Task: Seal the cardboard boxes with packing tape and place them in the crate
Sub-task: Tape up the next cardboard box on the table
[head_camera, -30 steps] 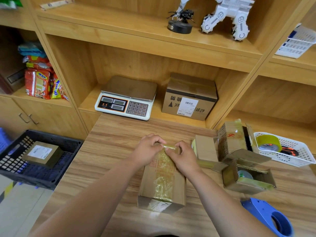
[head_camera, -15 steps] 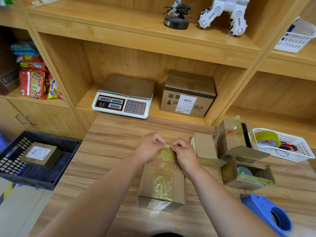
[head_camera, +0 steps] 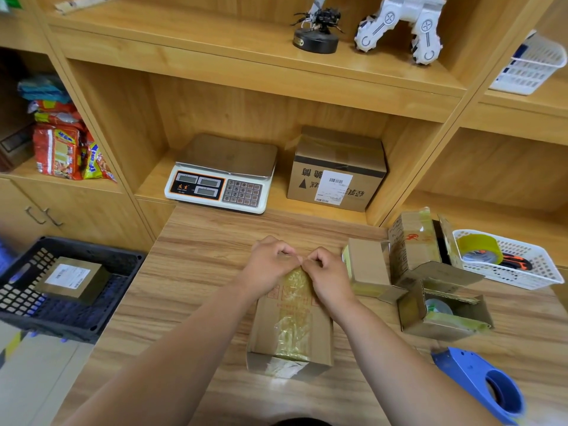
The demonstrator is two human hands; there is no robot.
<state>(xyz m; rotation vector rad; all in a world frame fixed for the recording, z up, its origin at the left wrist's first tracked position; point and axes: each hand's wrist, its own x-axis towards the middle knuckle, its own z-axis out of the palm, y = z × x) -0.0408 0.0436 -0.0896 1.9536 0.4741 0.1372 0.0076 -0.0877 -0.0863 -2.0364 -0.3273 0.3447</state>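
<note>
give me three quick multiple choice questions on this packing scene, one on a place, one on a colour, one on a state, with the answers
1. Where is the top-labelled box?
A) on the scale
B) in the black crate
C) in the white basket

2. What colour is the tape dispenser on the table?
A) red
B) blue
C) green

3. What are the left hand and right hand doing?
A) lying flat on the table
B) lifting the dispenser
C) pinching the tape at the far end of the cardboard box

Answers:
1 B, it sits inside the crate left of the table.
2 B, its body is plainly blue.
3 C, both hands' fingers curl onto the tape at the box's far edge.
</note>
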